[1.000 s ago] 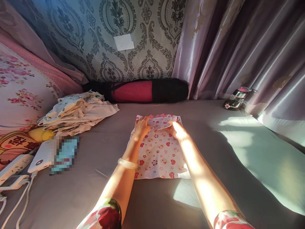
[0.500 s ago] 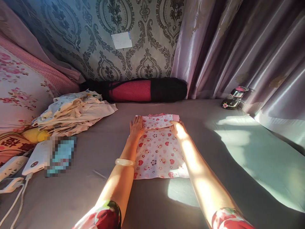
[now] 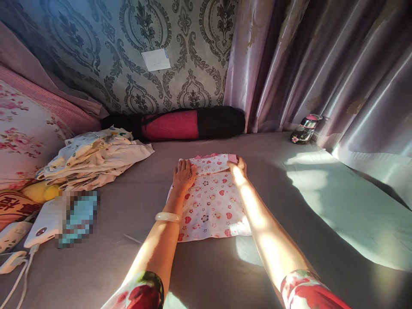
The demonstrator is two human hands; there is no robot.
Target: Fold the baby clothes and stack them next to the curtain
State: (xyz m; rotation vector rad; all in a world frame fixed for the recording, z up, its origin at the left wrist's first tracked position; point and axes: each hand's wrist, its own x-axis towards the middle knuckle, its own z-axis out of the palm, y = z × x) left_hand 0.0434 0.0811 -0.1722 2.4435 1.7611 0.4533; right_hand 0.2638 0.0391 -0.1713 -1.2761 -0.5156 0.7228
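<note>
A child's long-sleeved top, white with red hearts and small flowers, lies spread on the grey bed sheet. One sleeve lies folded across its upper part, and its pink cuff is at the right. My left hand rests flat on the top's upper left corner, fingers stretched out. At the opposite corner my right hand pinches the sleeve end near the cuff, thumb on top and the other fingers partly hidden. A pale bangle circles my left wrist.
Crumpled clothes are heaped on the left, near a white power bank with cables and a power strip. A black and red rolled bag lies along the wall. A dark bottle stands by the curtain.
The view has shifted slightly, so everything sits a little further left. Both hands keep their places on the top; the left fingers have slid slightly inward over its corner.
</note>
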